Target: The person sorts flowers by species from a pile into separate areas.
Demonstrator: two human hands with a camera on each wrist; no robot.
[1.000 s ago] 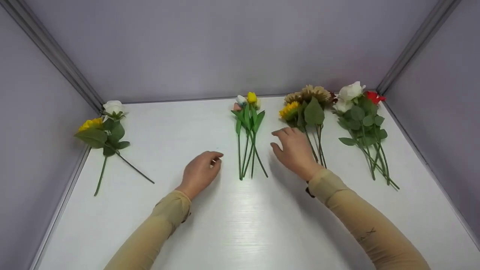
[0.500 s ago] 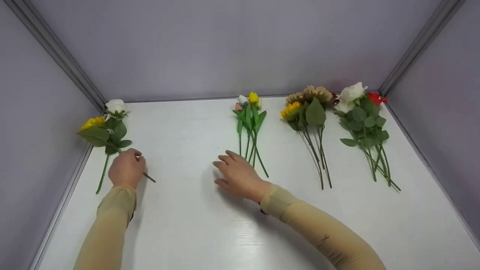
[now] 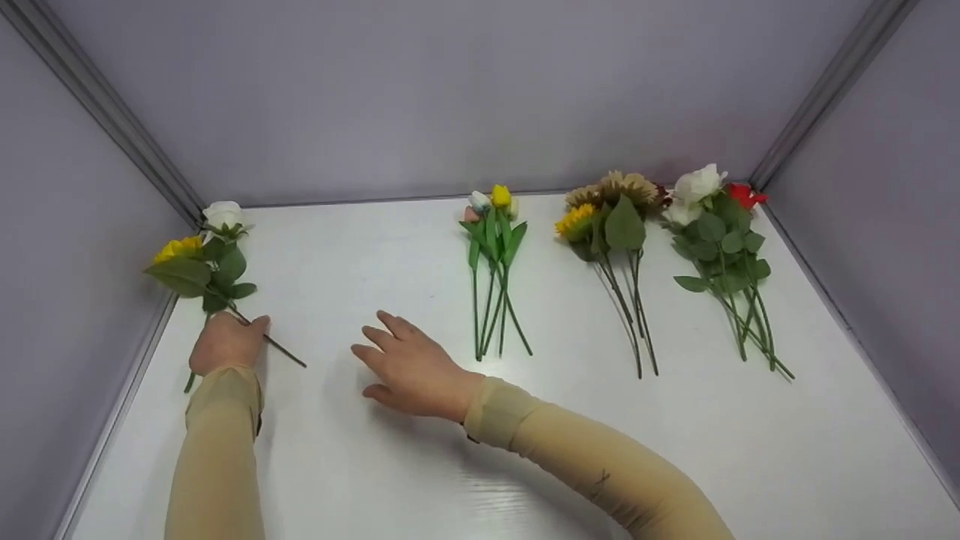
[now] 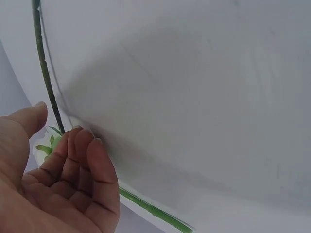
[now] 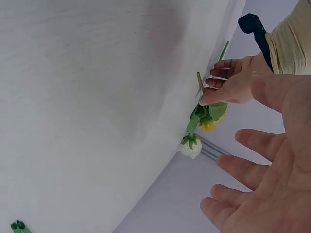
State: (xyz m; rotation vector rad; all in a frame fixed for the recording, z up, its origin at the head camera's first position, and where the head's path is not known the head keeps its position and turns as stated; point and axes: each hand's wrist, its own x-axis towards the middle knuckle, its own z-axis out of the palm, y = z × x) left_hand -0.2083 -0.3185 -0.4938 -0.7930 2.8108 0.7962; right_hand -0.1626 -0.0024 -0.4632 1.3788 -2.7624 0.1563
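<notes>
At the left of the head view my left hand (image 3: 227,343) is over the stems of a white rose (image 3: 223,215) and a yellow sunflower (image 3: 178,250). In the left wrist view its fingers are loosely bent and the thumb stands apart from them. A dark stem (image 4: 44,63) runs up from between thumb and fingertips, not pinched. A green stem (image 4: 155,209) lies beyond the fingers; whether the hand touches either stem I cannot tell. Fingers spread and holding nothing, my right hand (image 3: 415,373) hovers above the white table (image 3: 360,262), between the left flowers and the tulips (image 3: 493,232).
Tulips with crossing stems lie at the table's middle. Right of them is a bunch of beige flowers (image 3: 626,187) with a small sunflower (image 3: 577,222). White roses (image 3: 699,182) and a red flower (image 3: 745,196) lie far right. Grey walls (image 3: 480,97) enclose the table.
My left hand has moved left from mid-table to the stems at the left, then slightly further left and down. The right hand has swept left from beside the beige flowers, past the tulips.
</notes>
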